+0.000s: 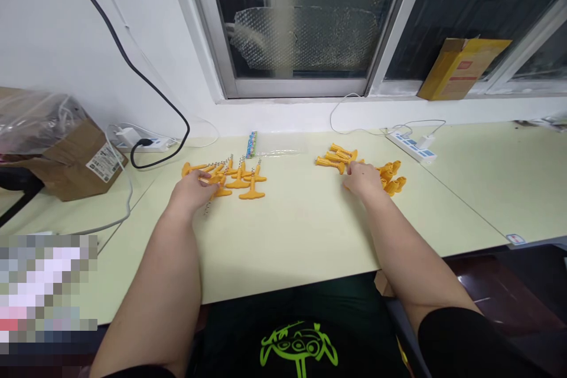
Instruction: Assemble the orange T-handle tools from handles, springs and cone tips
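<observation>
On the left of the table lies a group of yellow corkscrews (251,194) with T-shaped handles and bare metal spirals. My left hand (194,190) reaches into its left side, with thumb and fingers closing around one corkscrew (207,209) whose spiral points down toward me. Several yellow plastic sleeves (330,160) lie at the right of the table, and more sleeves (392,180) are heaped just beyond my right wrist. Between these two heaps is my right hand (362,179), fingers bent down and pinched together on a yellow sleeve, mostly hidden by the hand.
A clear plastic bag (279,144) with a coloured header lies near the wall. Power strips (411,146) and cables sit along the back. At the left stands a cardboard box (84,159), with a black cable (133,68) hanging beside it. A yellow carton (463,69) leans on the window.
</observation>
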`<act>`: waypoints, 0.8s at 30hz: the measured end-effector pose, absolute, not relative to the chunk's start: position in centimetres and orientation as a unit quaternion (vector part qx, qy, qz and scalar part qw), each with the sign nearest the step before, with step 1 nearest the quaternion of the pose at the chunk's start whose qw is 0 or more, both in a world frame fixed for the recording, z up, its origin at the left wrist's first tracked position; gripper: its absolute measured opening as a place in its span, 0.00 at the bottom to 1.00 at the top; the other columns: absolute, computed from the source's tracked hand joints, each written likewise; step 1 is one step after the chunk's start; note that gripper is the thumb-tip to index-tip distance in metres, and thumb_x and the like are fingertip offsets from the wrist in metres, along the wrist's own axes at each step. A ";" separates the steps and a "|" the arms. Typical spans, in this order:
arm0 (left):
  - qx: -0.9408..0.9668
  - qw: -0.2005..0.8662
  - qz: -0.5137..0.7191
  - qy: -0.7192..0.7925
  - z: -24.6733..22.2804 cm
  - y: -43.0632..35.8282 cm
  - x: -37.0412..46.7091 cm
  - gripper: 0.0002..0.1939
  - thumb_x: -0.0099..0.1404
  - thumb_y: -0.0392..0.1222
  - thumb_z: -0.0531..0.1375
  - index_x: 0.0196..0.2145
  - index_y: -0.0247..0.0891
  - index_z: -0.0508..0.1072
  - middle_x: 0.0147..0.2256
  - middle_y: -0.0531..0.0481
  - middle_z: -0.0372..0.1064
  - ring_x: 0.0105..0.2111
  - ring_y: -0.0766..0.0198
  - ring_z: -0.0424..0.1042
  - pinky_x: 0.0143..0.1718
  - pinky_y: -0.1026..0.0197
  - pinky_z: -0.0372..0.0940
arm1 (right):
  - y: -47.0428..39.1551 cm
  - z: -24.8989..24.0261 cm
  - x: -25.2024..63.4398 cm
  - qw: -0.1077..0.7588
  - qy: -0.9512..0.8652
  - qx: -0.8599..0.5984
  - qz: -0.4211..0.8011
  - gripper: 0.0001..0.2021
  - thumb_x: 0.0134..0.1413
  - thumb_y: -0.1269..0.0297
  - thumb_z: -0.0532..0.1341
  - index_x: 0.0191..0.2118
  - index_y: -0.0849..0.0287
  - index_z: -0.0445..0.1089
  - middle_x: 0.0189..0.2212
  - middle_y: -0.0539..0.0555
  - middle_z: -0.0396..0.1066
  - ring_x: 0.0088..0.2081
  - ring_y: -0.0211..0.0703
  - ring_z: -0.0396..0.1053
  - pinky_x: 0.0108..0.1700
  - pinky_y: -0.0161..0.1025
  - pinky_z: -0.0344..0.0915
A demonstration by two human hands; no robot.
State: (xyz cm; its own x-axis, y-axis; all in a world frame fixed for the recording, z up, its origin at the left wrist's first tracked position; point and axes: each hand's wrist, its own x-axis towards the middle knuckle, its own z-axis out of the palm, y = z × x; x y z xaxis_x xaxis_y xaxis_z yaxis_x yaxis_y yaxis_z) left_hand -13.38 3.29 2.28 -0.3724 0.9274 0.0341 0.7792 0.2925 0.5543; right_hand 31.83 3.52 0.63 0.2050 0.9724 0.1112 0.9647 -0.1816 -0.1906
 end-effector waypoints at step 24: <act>0.549 0.120 0.203 0.802 1.9 3.4 -11.9 0.19 0.53 0.45 0.70 0.42 0.42 0.74 0.37 0.45 0.76 0.40 0.44 0.76 0.40 0.48 0.67 | 5.4 -3.1 26.1 0.176 -0.782 -0.597 0.014 0.18 0.59 0.72 0.57 0.53 0.60 0.74 0.52 0.64 0.68 0.55 0.59 0.64 0.59 0.52 0.63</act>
State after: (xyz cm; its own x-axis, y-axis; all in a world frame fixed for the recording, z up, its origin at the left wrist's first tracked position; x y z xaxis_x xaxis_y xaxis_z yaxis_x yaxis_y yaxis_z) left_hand -11.86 3.39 1.90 -0.3684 0.9292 0.0307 0.8315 0.3145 0.4580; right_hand 26.14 5.35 -3.12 -0.2243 0.9395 0.2591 0.9296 0.2860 -0.2324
